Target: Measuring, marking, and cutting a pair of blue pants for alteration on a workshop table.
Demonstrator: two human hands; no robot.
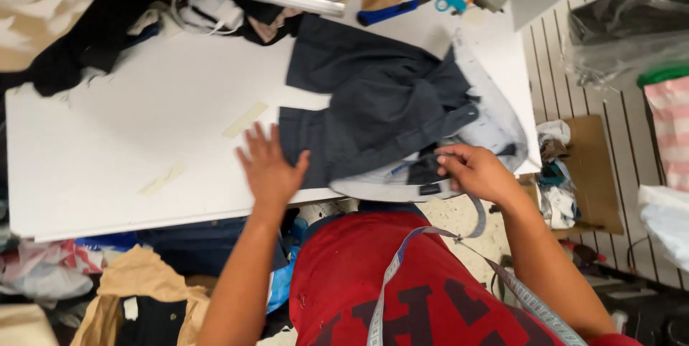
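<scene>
On the white table [108, 152], left of centre, two strips of pale tape [245, 119] are lying flat, well apart from the work. Just right of them the left hand [269, 168] is pressing down with fingers spread apart, palm overlapping the left edge of the dark grey garment [373, 102], pinning it, not gripping. That garment is sprawling across the table's right half, folded and rumpled, its pale lining showing at the near edge, so it is looking soft, light and floppy, likely sliding easily on the smooth top; best taken by an edge or seam. Further right the right hand [474, 171] is pinching, fingertips together on a dark fabric piece at the garment's near edge. A measuring tape [387, 281] is hanging over the red shirt [373, 274].
</scene>
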